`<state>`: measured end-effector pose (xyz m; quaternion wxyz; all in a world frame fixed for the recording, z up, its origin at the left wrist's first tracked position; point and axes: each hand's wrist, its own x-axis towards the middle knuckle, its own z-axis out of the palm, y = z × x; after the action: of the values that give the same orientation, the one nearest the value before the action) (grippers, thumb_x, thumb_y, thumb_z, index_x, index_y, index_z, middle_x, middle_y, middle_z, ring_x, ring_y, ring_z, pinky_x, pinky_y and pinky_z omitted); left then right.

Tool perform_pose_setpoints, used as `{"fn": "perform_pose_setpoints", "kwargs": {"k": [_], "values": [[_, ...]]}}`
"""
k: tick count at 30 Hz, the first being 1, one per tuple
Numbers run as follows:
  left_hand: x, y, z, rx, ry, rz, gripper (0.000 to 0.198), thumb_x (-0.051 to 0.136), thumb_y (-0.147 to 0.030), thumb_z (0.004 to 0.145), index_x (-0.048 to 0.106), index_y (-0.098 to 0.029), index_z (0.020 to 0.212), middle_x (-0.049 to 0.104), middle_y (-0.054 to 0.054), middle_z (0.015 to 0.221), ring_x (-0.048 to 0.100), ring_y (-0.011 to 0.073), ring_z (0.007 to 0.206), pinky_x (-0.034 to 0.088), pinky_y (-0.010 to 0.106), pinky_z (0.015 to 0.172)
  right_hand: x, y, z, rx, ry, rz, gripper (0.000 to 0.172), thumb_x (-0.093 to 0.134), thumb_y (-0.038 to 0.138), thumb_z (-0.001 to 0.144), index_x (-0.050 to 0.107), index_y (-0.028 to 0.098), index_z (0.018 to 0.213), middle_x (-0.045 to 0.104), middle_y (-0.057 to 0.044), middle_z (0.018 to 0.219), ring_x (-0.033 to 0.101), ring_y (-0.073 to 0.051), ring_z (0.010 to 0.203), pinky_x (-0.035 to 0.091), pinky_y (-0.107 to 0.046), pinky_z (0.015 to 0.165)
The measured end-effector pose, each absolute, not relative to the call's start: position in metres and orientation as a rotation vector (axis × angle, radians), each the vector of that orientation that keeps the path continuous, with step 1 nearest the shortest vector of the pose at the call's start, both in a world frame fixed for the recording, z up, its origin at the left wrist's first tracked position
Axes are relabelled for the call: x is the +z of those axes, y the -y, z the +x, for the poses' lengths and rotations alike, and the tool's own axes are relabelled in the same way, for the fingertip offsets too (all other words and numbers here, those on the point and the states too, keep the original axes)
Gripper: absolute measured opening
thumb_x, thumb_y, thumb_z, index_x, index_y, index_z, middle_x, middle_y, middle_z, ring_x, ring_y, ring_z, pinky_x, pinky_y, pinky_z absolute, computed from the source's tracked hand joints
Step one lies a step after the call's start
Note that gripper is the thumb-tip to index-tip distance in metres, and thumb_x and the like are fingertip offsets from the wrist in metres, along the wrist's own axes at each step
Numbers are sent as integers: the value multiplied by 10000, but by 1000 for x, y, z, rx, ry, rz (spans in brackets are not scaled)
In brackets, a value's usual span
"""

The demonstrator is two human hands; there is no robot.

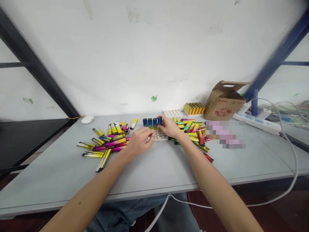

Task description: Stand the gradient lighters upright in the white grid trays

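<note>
A white tray with round holes (161, 136) lies on the table between my hands. Along its far side stands a row of shiny blue tubes with dark tops (150, 123). My right hand (171, 127) has its thumb and fingers around the rightmost blue tube (159, 121), which is upright. At the tray's left edge, my left hand (140, 141) is closed, with thumb and forefinger curled over the rim; its fingertips are partly hidden. Loose flat shiny tubes in yellow and magenta (117, 141) lie left of my left hand. More, in yellow, green and red (193, 129), lie beyond my right wrist.
Behind stand another white holed tray (173, 113) and a tray filled with orange-yellow tubes (195, 109). An opened cardboard box (223, 104), a white power strip (259, 123) and a white cable (295, 161) are to the right. A white rounded case (87, 119) sits back left.
</note>
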<state>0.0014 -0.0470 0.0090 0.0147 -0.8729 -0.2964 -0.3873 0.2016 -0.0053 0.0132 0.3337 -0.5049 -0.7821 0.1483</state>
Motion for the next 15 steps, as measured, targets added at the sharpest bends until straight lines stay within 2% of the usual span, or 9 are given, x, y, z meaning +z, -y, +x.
{"fn": "perform_pose_setpoints", "kwargs": {"k": [4,8,11,13,15], "values": [[7,43,-1,-1252,948,-2645,178,458,-218,894,584,-209,768,658,37,735,594,169,693,460,295,694,12,5,201,413,2069,-1354,342,591,181,811,557,178,1151,656,-45,867,603,-202,794,447,-296,727],[11,33,-12,-1325,1310,-2280,146,463,-239,889,601,-209,850,682,42,778,632,195,741,465,320,747,12,6,201,408,2089,-1387,274,580,200,825,567,177,1098,666,-65,905,610,-216,825,452,-308,746],[13,26,-22,-1150,1646,-2079,205,471,-289,889,607,-178,994,702,106,884,649,285,893,458,425,852,13,7,201,421,2109,-1401,240,591,198,816,565,188,1054,665,-72,921,605,-228,840,451,-315,739],[10,24,-28,-903,1801,-2056,294,502,-334,868,606,-132,1054,684,194,1034,597,383,1062,401,547,940,13,8,201,439,2117,-1396,221,590,192,812,556,196,1030,665,-74,938,602,-232,850,449,-317,736],[4,22,-31,-688,1880,-2064,332,524,-362,848,624,-105,1032,635,260,1148,520,454,1169,330,632,983,14,9,201,447,2124,-1397,195,576,200,822,542,200,1014,663,-75,945,601,-234,853,447,-318,734]]}}
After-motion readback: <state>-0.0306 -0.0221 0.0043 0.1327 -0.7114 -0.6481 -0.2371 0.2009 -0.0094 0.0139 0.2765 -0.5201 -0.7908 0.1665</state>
